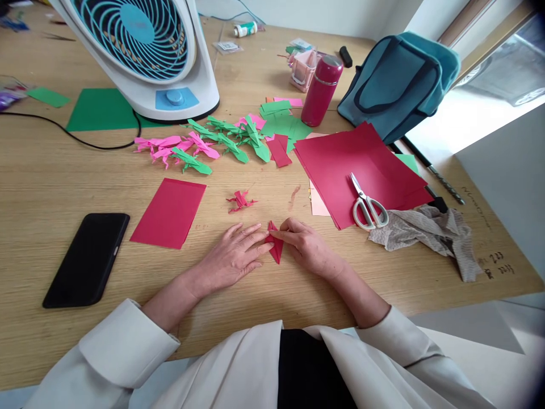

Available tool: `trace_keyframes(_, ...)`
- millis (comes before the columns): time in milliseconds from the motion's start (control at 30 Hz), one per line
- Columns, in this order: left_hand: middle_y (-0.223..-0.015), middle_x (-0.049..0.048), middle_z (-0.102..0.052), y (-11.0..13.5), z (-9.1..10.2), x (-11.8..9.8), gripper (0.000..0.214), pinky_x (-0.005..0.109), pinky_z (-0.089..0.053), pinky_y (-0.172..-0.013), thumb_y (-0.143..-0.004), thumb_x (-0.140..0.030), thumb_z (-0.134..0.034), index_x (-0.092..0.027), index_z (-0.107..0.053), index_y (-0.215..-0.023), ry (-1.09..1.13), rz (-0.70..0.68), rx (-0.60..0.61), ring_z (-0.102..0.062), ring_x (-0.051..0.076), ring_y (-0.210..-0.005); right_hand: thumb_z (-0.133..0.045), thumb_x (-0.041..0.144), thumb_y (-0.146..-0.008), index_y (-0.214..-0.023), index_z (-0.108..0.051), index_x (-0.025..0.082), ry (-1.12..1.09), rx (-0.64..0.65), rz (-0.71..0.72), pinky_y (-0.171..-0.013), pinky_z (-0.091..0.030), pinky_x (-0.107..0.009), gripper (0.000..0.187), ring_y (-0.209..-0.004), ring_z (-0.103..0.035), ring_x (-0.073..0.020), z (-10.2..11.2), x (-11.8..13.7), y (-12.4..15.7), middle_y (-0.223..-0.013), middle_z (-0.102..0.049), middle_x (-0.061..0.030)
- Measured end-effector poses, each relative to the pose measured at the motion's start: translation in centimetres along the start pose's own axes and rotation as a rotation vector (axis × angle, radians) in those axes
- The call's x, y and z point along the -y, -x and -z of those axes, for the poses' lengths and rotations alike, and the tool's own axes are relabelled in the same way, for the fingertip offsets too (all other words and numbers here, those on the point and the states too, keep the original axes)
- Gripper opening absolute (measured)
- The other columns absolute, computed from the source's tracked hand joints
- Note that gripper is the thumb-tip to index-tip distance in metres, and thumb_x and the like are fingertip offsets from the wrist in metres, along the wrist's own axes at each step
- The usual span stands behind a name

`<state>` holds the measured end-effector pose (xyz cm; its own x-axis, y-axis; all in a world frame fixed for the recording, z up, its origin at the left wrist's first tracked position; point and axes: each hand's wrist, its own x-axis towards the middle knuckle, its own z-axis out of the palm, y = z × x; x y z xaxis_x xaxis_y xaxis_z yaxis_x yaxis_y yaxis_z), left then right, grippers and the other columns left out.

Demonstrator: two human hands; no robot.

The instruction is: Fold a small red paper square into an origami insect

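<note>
Folded red paper (277,251), a slim diamond, lies on the table (259,307) between the two hands, and this is careful work: a clean crease probably wants one hand steadying lightly while the other presses along the edge, tips lined up. Left hand (232,254), palm down, fingers slightly fanned, fingertips touching the paper's left side! Right hand (310,245), fingers curled, index finger reaching onto the upper part (whether the thumb pinches from behind, I cannot tell). Just beyond sits a small red figure (240,201); farther out, pink figures (164,149) and green figures (232,146) crowd before the fan (137,24).
</note>
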<state>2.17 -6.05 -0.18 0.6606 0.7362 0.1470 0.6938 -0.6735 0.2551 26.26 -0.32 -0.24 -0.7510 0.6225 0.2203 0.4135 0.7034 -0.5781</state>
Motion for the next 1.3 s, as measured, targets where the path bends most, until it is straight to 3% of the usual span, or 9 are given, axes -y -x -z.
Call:
trace_keyframes(867, -0.148, 0.0079, -0.05, 0.2, 0.3, 0.7, 0.031, 0.055, -0.032, -0.114, -0.095, -0.019, -0.052, -0.029, -0.068, -0.12, 0.138, -0.016, -0.012, -0.038, 0.027, -0.142, -0.043, 0.01, -0.098, -0.132, -0.062, 0.023, -0.01, -0.023, -0.009, -0.085, -0.052, -0.034, 0.041, -0.091, -0.058, -0.0181, -0.1, 0.2, 0.1, -0.1, -0.057, -0.0088)
trace_keyframes(1100, -0.133, 0.0072, -0.064, 0.3, 0.2, -0.3, 0.04, 0.049, -0.031, -0.117, -0.096, -0.018, -0.051, -0.022, -0.056, -0.136, 0.091, -0.096, -0.033, -0.048, 0.023, -0.132, -0.041, 0.012, -0.099, -0.126, -0.065, 0.019, -0.011, -0.03, 0.003, -0.086, -0.052, -0.033, 0.037, -0.092, -0.058, -0.018, -0.3, 0.0, 0.1, -0.1, -0.058, -0.0095)
trace_keyframes(1300, -0.132, 0.0088, -0.064, 0.4, -0.1, -1.2, 0.042, 0.049, -0.034, -0.115, -0.096, -0.021, -0.053, -0.02, -0.054, -0.137, 0.064, -0.044, -0.035, -0.049, 0.024, -0.13, -0.043, 0.011, -0.098, -0.126, -0.065, 0.021, 0.003, -0.031, -0.01, -0.085, -0.052, -0.033, 0.037, -0.091, -0.058, -0.0176, -0.3, -0.2, 0.2, -0.1, -0.057, -0.0087)
